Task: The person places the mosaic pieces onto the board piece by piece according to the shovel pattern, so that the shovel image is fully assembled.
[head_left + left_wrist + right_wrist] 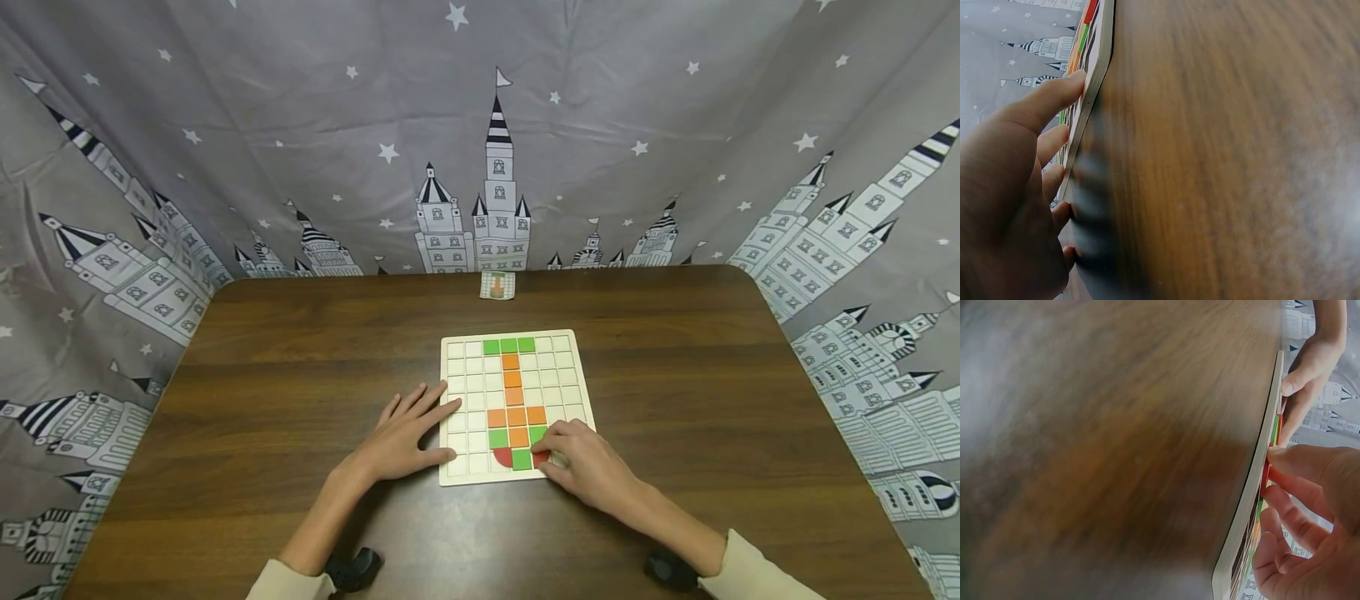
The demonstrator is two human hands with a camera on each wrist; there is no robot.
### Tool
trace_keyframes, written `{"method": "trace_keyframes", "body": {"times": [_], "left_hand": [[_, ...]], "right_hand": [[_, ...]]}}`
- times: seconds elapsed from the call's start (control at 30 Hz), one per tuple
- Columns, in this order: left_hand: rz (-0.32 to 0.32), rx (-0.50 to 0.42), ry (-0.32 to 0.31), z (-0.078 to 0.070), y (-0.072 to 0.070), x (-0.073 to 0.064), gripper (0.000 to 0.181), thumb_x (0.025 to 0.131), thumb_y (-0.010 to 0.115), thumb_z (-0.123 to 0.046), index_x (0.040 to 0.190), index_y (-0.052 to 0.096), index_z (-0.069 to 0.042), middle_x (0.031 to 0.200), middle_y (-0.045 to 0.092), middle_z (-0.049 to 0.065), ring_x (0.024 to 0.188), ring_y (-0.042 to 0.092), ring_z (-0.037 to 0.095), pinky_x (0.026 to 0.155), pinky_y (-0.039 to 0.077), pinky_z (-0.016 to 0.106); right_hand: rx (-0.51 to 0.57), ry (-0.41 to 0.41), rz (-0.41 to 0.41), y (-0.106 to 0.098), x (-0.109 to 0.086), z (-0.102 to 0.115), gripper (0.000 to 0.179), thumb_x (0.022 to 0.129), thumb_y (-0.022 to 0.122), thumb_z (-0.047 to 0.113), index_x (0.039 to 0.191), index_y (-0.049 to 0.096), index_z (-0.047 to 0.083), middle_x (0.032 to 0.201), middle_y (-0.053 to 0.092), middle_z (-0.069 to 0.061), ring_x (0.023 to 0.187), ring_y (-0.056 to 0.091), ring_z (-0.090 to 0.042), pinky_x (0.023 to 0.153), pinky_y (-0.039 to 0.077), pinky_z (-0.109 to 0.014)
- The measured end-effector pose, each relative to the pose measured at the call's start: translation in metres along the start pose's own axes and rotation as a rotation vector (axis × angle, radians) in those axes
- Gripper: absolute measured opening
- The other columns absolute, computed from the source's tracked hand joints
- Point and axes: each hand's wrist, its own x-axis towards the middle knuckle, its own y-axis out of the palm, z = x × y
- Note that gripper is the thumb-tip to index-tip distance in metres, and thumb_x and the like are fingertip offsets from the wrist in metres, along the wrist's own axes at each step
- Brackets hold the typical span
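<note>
A cream grid board [553,379] lies on the table, with green, orange and red pieces set in its squares. My right hand [588,467] is at the board's near right part, thumb and index finger pinching a red piece [539,458] in the nearest row. In the right wrist view that red piece [1265,475] sits between thumb and fingertip at the board surface. A green square [521,459] and a rounded red piece [502,457] lie to its left. My left hand [397,442] has its fingers spread, fingertips resting on the board's left edge.
A small picture card [497,285] with an orange and green pattern lies at the table's far edge. The brown wooden table [300,350] reaches a grey curtain [315,125] printed with castles and stars. Dark wrist devices [356,570] show below the sleeves.
</note>
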Motion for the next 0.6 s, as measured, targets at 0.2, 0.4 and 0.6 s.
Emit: {"method": "trace_keyframes", "body": {"times": [0.2,0.4,0.6], "left_hand": [[-0.004,-0.009,0.004,-0.001,0.0,0.001,0.073,0.091,0.068,-0.048,0.153,0.044,-0.018,0.163,0.024,0.01,0.149,0.015,0.038,0.113,0.007,0.066],[0.012,-0.009,-0.008,-0.002,-0.001,0.002,0.075,0.09,0.068,-0.051,0.153,0.043,-0.019,0.163,0.024,0.01,0.149,0.015,0.038,0.113,0.006,0.066],[0.013,-0.047,-0.008,-0.001,-0.01,0.004,0.075,0.091,0.066,-0.053,0.154,0.042,-0.018,0.164,0.022,0.011,0.149,0.016,0.04,0.112,0.01,0.067]], "right_hand": [[0.001,-0.01,-0.003,0.0,0.0,-0.001,0.014,0.082,0.082,0.01,0.095,0.077,0.011,0.096,0.07,0.005,0.083,0.056,-0.012,0.071,0.049,-0.027],[0.023,0.024,-0.002,-0.005,-0.001,-0.003,0.019,0.082,0.082,0.012,0.1,0.076,0.011,0.098,0.066,0.004,0.087,0.057,-0.012,0.075,0.051,-0.03],[0.023,0.105,-0.042,-0.023,0.0,-0.014,0.026,0.084,0.082,0.014,0.109,0.075,0.009,0.109,0.064,-0.002,0.098,0.06,-0.018,0.084,0.054,-0.039]]}}
